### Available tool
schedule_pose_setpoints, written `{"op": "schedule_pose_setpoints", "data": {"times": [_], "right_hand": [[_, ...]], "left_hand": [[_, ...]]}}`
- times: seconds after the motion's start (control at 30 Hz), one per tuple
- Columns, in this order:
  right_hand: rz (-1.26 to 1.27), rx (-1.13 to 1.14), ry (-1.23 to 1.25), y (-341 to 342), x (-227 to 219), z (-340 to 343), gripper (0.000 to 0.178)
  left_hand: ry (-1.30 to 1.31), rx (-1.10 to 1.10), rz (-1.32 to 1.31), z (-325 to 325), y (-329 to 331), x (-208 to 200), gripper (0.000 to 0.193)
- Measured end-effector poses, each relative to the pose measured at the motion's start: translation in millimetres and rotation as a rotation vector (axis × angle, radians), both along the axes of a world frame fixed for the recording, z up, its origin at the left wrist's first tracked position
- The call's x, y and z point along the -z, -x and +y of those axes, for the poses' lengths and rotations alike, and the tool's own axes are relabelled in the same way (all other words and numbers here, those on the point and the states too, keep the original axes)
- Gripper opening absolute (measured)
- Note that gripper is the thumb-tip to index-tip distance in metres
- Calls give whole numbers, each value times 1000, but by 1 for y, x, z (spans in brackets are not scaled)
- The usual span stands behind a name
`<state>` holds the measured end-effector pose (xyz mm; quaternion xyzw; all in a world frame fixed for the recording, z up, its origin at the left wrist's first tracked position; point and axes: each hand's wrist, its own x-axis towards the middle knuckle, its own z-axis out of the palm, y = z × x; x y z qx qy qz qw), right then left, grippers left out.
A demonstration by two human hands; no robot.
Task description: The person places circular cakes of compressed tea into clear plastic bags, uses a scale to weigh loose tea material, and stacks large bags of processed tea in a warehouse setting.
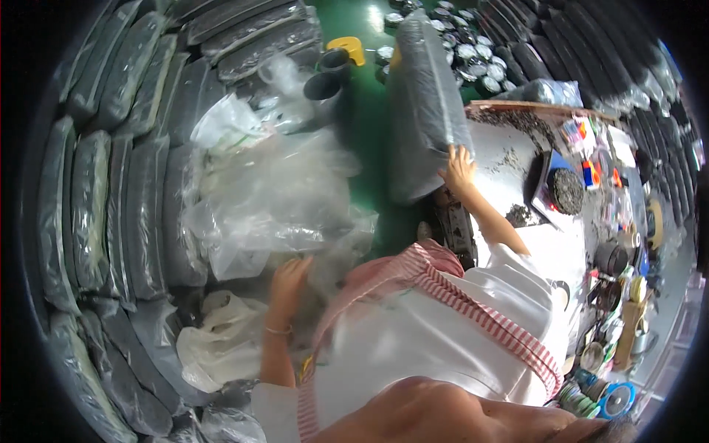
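My right hand (459, 170) rests with fingers spread on the near end of a tall dark pack (425, 96) wrapped in clear plastic. The pack stands on the green floor ahead of me, leaning slightly. On the left, my left hand (288, 284) is at the near edge of a heap of clear plastic bags (273, 199). Motion smears its fingers and part of the plastic, so whether it grips a bag cannot be told. A whitish plastic bag (221, 340) lies beside my left forearm.
Stacked wrapped dark packs (111, 207) line the left side; more packs (591, 52) rise at far right. A worktable (502, 148) with dark granules, tape rolls and small tools stands on my right. Beyond are a yellow stool (347, 49), dark cylinders (325, 88) and several silver-topped containers (473, 55).
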<state>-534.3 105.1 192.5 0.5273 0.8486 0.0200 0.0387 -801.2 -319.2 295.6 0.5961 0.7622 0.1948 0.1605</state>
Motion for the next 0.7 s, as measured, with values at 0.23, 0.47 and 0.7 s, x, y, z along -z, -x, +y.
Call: {"op": "schedule_pose_setpoints", "data": {"times": [0.23,0.47,0.7], "right_hand": [[112,-478,443,-25,56,105,50],[476,-609,365,-49,4,70,44],[615,-547,611,-42,16,45,42]], "left_hand": [[7,40,-341,186,-77,-26,28],[-268,-63,-270,414,-95,69,33],[20,-516,214,587,-102,122,87]]}}
